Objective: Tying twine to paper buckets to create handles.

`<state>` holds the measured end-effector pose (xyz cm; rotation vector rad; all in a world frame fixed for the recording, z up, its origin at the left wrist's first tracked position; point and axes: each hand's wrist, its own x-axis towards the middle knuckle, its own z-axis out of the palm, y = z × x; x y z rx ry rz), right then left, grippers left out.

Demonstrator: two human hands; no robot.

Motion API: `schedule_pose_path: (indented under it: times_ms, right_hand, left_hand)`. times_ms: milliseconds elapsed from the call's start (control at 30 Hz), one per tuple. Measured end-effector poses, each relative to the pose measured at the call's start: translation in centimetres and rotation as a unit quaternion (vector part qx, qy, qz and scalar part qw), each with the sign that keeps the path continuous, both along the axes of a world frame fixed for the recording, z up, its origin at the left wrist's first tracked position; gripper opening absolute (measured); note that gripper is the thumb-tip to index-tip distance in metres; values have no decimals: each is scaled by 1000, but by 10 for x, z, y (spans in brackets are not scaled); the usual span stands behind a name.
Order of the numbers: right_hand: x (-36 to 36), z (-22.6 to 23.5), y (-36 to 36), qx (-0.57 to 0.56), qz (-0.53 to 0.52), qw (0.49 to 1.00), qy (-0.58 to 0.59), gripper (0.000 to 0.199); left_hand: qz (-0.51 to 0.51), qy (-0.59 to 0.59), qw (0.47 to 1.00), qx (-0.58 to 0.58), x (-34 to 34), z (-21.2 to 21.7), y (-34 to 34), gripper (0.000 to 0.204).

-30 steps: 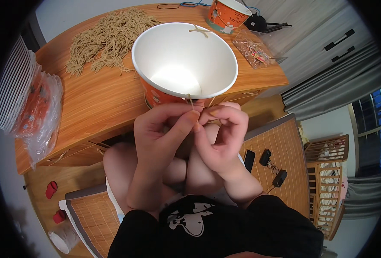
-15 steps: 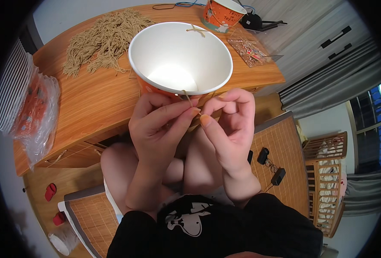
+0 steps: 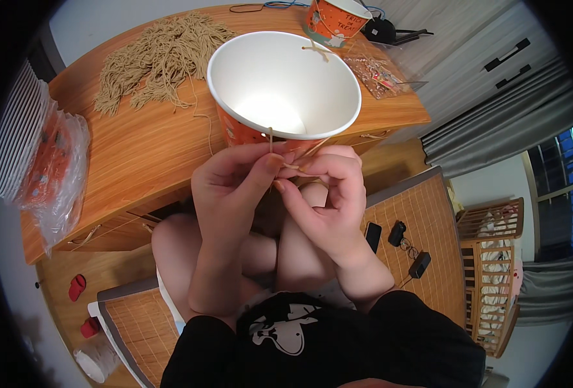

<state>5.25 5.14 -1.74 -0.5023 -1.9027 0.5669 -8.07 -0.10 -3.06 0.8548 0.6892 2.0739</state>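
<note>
A large orange paper bucket point(image 3: 234, 129) with a white inside tilts toward me at the desk's near edge. Tan twine point(image 3: 271, 139) runs over its near rim into my fingers, and a knotted bit of twine point(image 3: 318, 49) shows inside its far rim. Just below the near rim, my left hand point(image 3: 231, 184) pinches the twine between thumb and fingers. My right hand point(image 3: 331, 194) is beside it, fingers curled round another stretch of the same twine, fingertips nearly meeting the left ones. The exact loop between the fingertips is partly hidden.
A heap of tan twine pieces point(image 3: 163, 58) lies on the wooden desk point(image 3: 131, 155). At left stands a stack of nested buckets point(image 3: 24, 136) partly in clear plastic. A finished-looking orange bucket point(image 3: 335, 26) and a plastic bag of small parts point(image 3: 377, 74) sit at the far right.
The bucket has shifted slightly to the right. My right hand has moved left and lower, closer to my left hand, and the twine between them is arranged differently.
</note>
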Motion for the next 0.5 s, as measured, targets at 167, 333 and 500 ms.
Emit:
schedule_pose_path:
  times_ms: [167, 333, 500]
  right_hand:
    - [1, 4, 2, 19, -15, 1000, 11, 38]
    - [1, 14, 6, 71, -80, 994, -34, 32]
    - [2, 19, 10, 145, -84, 984, -56, 19]
  left_hand:
    - [-48, -24, 999, -7, -2, 4, 1, 15]
    - [-52, -8, 998, -18, -6, -1, 1, 16]
    - [-41, -6, 999, -5, -7, -4, 1, 17]
